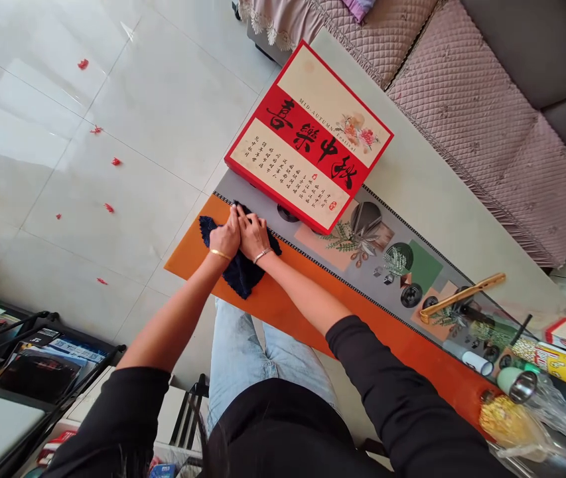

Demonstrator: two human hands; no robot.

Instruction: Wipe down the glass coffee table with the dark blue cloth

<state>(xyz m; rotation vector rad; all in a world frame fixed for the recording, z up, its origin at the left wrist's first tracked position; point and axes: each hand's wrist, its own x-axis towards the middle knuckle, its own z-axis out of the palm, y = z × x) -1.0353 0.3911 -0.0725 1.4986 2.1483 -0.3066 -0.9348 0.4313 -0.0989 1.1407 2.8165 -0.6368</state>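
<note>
A dark blue cloth (pixel 241 273) with ragged edges lies bunched on the orange strip of the table runner (pixel 190 259), near the table's left end. My left hand (pixel 225 239), with a gold bracelet at the wrist, is closed on the cloth's upper part. Right beside it my right hand (pixel 253 235), wearing a silver bangle, has its fingers curled onto the same cloth. The fingertips of both hands meet at the cloth's far edge, and they partly hide the fabric between them. Just beyond my hands sits a red and cream Mid-Autumn gift box (pixel 307 136).
A wooden brush-like tool (pixel 462 299) lies toward the table's right end. Past it are a white cup (pixel 476 362), a green tumbler (pixel 516 384), a yellow popcorn tub (pixel 564 364) and a bag of snacks (pixel 506 421). A quilted sofa (pixel 462 99) stands behind; red scraps (pixel 116 161) dot the floor.
</note>
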